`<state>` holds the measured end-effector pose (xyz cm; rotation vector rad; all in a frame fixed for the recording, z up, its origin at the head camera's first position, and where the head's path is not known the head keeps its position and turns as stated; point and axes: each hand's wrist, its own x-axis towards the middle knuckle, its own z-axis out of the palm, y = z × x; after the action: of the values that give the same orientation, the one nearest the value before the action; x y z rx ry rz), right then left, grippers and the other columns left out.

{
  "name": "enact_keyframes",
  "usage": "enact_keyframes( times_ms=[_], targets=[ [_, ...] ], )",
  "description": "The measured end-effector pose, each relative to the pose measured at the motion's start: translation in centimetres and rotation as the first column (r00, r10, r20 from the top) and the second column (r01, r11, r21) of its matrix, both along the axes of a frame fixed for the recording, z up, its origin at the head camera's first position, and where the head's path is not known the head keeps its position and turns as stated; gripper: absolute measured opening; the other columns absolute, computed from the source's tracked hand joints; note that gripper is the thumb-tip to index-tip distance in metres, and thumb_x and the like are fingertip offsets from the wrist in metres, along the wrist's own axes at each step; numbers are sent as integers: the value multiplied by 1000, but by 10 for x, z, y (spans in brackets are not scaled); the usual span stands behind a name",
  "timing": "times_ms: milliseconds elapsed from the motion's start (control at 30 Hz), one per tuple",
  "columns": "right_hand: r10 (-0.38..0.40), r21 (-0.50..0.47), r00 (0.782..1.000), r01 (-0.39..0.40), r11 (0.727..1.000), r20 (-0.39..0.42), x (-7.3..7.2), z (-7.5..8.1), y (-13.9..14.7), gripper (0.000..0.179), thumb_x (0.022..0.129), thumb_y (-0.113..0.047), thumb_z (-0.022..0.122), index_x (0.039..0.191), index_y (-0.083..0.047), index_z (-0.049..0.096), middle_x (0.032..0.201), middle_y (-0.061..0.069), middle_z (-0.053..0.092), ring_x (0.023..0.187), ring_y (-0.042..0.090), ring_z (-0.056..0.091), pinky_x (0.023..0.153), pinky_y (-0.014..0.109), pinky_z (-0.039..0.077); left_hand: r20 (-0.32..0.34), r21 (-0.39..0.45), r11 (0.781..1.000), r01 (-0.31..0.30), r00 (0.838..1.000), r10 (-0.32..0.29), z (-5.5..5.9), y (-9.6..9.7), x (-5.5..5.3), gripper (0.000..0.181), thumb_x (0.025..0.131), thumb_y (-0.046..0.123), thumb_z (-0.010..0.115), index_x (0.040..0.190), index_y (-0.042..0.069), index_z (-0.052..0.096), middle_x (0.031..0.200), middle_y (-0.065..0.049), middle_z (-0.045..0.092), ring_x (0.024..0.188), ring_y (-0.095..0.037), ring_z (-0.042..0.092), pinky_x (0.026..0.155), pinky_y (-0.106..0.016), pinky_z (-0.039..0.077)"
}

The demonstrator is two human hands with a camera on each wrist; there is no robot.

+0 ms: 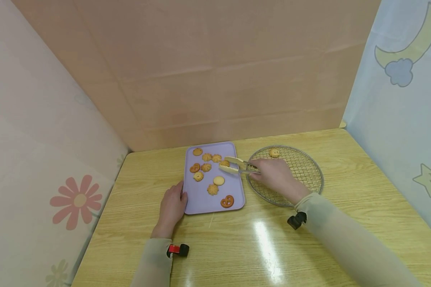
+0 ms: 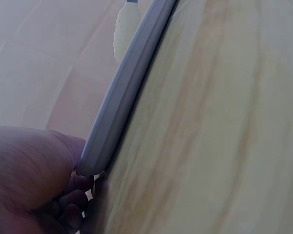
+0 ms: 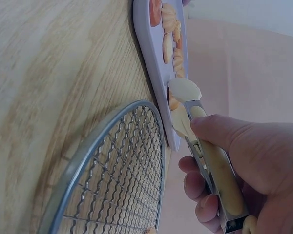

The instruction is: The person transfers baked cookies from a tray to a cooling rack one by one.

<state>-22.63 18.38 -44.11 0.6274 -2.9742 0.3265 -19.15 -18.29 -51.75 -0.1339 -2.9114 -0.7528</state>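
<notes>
R hand (image 1: 274, 174) grip pinches tongs (image 1: 238, 161), cookie (image 1: 224, 163) b/w tips (image 1: 228, 170); L hand (image 1: 172, 205) grip pinches tray (image 1: 201, 199) edge. Hold tray still, squeeze soft, b/c cookie may crack.

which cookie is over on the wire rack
The lone cookie toward the far side of the wire rack; the other visible ones are at the purple tray, one between the tongs.

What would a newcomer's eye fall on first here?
Probably the purple tray of cookies and pretzels, its left edge held by the left hand. Over its right edge, the right hand holds tongs around a cookie. Beneath that hand sits a round wire rack.
</notes>
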Motion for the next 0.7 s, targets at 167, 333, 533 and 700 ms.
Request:
enact_keyframes(
  times_ms=[167,333,533,700],
  targets=[
    [0,-5,1000,0,1000,-6,0,0,0,46,97,-32,86,138,-12,76,97,2,80,63,13,61,54,38,50,7,6,1000,2,1000,-2,0,0,0,48,107,8,66,151,-10,59,108,-20,71,97,-35,63,83,-51,54],
    [1,-11,1000,-1,1000,-8,0,-1,1,45,97,-32,86,137,-13,77,98,2,80,64,14,62,53,38,49,15,6,1000,1,1000,-1,0,0,0,48,107,8,66,151,-10,59,109,-20,70,97,-35,62,83,-51,54],
    [5,-17,1000,-5,1000,-16,-1,-1,1,46,97,-32,86,138,-13,77,103,5,82,64,14,63,52,38,49,17,7,1000,1,1000,-1,2,0,0,48,107,8,66,151,-10,59,107,-19,70,96,-34,62,82,-50,53],
    [1,-20,1000,-1,1000,-10,0,-1,1,46,97,-32,86,138,-13,76,104,6,82,65,14,64,53,37,49,21,8,1000,1,1000,-1,2,0,0,48,107,8,66,151,-10,58,105,-18,69,94,-33,61,80,-49,53]
  ],
)
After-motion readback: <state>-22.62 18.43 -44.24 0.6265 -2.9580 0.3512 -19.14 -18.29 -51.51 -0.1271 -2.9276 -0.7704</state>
